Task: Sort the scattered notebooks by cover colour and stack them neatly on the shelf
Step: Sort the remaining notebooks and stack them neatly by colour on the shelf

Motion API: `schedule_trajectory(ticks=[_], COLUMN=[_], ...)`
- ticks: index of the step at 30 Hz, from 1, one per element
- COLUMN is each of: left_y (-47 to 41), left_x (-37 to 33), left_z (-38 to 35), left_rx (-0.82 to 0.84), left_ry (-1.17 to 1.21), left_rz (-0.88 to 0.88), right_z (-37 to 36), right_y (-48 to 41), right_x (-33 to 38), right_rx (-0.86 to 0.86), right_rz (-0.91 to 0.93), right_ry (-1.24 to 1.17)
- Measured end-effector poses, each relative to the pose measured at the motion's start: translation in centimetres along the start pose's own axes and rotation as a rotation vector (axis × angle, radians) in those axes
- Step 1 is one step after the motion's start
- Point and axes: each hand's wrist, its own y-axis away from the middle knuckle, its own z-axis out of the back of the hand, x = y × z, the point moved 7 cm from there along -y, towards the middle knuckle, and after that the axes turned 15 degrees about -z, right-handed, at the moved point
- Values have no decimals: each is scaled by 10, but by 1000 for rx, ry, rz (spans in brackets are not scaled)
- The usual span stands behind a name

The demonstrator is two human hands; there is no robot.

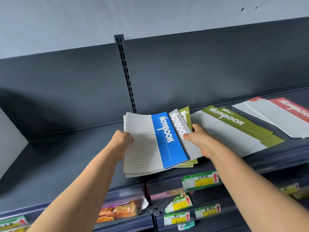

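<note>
Notebooks [143,151] are held fanned above the shelf [66,156]; the blue pile [164,139] is gripped at its edge by the left hand [122,141], the grey notebook [191,149] is pinched by the right hand [200,139].

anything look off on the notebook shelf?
Yes. The bundle held by left hand and right hand mixes colours: blue notebook on top, grey notebook and green notebook fanned beneath. Green stack on the shelf lies splayed, edges misaligned.

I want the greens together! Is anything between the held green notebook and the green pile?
The olive-green paper notebook sits fanned under a grey-covered notebook pinched by the right hand. Toward the olive-green stack on the dark shelf, nothing visible intervenes.
</note>
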Motion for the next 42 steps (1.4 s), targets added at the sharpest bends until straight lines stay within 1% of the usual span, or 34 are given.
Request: schedule_trajectory(ticks=[5, 8, 11, 12, 14, 15, 18, 21, 24, 28, 33, 36, 40, 42], left_y=[14, 24, 36, 39, 45, 49, 67, 86, 121, 211, 347, 432, 553, 614], left_x=[-43, -71, -94, -100, -112, -117, -130, -139, -143, -144, -145, -151, -160, -162], left_z=[-31, -46, -69, -87, -108, -127, -193, -255, -325, -411, -476, -497, -516, -526], left_rx=[-20, -72, -86, -74, -65, -26, 162, 372, 597, 922, 1290, 1475, 1707, 1773], left_ry=[119, 184, 254, 281, 328, 354, 408, 451, 492, 495, 434, 438, 394, 352], left_rz=[-135, -189, -210, -208, -207, -206, -189, -197, -211, -197, -226, -247, -381, -440], right_z=[58, 110, 157, 178, 198, 213, 264, 303, 333, 361, 371, 377, 390, 399], right_y=[-3, -4, -1, 2, 9, 17, 49, 96, 151, 244, 368, 435, 522, 563], right_x=[2, 3, -3, -9, -14, -21, -54, -99, -155, -241, -331, -375, -425, -455], right_rx=[-2, -82, -166, -200, -236, -274, -423, -570, -749, -1026, -1295, -1434, -1621, -1700], right_rz=[57, 134, 186, 202, 229, 234, 231, 225, 179, 47, -54, -29, 37, 32], right_ry=[-72, -109, -163, -196, -248, -256, -307, -455, -564, -651, -802, -925, -995, -1019])
